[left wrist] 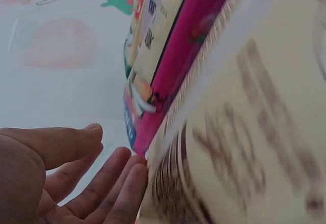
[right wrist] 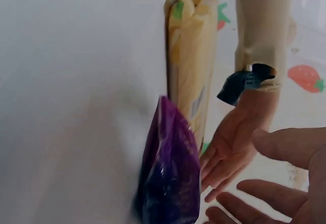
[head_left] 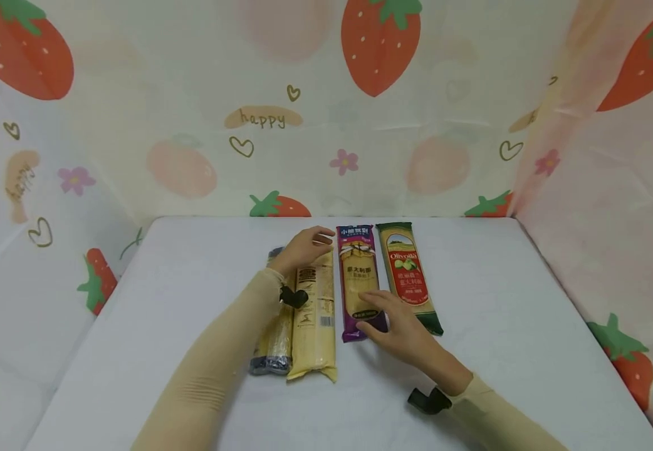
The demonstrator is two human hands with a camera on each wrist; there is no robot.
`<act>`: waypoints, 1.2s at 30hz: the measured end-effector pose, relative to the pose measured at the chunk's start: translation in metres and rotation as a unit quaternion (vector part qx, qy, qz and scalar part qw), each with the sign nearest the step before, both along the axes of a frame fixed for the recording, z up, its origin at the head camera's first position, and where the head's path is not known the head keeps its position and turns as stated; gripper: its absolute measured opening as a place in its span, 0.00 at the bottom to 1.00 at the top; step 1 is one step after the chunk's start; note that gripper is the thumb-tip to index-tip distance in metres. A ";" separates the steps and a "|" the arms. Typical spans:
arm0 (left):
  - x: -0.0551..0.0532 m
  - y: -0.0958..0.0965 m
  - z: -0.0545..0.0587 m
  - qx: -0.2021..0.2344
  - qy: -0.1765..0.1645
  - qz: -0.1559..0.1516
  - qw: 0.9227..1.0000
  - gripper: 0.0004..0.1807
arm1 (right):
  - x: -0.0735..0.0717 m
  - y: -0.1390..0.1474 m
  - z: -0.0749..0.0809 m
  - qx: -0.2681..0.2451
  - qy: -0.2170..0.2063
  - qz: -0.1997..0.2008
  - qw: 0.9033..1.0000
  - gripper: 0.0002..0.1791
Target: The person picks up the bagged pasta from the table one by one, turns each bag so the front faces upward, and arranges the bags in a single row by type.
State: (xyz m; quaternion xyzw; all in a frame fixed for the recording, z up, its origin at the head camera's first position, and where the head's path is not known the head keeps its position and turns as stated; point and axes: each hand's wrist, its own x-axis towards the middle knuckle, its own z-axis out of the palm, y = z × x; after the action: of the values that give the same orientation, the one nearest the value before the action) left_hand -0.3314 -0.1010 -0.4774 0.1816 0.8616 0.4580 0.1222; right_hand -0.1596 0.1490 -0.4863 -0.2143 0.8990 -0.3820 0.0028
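Near the top of a cream-yellow pasta pack (head_left: pixel 315 332), my left hand (head_left: pixel 304 249) has its fingers loosely extended toward a purple-ended pasta pack (head_left: pixel 358 275). In the left wrist view, those fingertips (left wrist: pixel 133 175) are right at the edge of the cream pack (left wrist: pixel 244 132), with the magenta side (left wrist: pixel 178 66) of the purple pack just beyond. My right hand (head_left: pixel 400 326) hovers over the lower part of the purple pack, thumb and fingers spread and nothing gripped. In the right wrist view, that hand (right wrist: pixel 285 183) is beside the purple pack's crimped end (right wrist: pixel 173 168).
Left of the cream pack lies a clear pasta pack with dark ends (head_left: pixel 272 351), partly under the left forearm. A green and red Olivoila pack (head_left: pixel 408 269) lies at the right, slightly slanted. Strawberry-printed cloth walls (head_left: pixel 326 169) border the white table (head_left: pixel 501 326).
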 end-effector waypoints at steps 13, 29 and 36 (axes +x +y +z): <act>0.003 -0.026 0.005 -0.094 0.021 -0.005 0.995 0.28 | 0.006 -0.020 0.001 -0.020 -0.016 0.091 0.995 0.39; -0.004 -0.038 0.000 -0.242 0.041 -0.070 0.967 0.42 | 0.016 -0.056 -0.009 0.095 -0.057 0.111 0.988 0.60; -0.008 -0.040 -0.003 -0.229 0.030 -0.073 0.970 0.39 | 0.020 -0.067 -0.007 0.142 -0.060 0.107 0.982 0.70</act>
State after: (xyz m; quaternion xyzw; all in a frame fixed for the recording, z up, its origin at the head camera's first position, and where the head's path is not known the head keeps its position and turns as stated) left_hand -0.3397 -0.1407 -0.4809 0.2247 0.9313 0.2327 0.1674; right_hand -0.1397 0.0822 -0.4934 -0.2836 0.9141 -0.2601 0.1279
